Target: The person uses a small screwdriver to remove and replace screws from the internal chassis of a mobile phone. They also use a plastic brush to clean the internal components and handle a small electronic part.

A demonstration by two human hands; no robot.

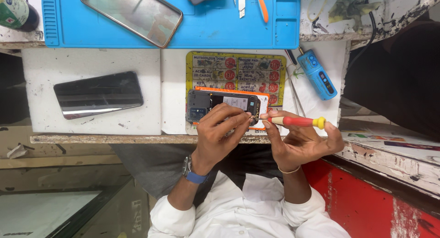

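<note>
Left hand (219, 130) pinning opened phone (223, 105) on yellow card (236, 68) at tabletop (91, 59) edge, right hand (298, 141) gripping red screwdriver (298, 122), tip at phone's right end; best kept steady, pressed squarely.

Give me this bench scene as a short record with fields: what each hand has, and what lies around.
left hand: steadies an opened phone, back cover off, fingers on its right part
right hand: holds a red screwdriver with a yellow cap, tip at the phone's right end
under the phone: yellow printed card
left of it: dark phone lying flat
above: blue mat with a phone on it
right: blue tool
</note>
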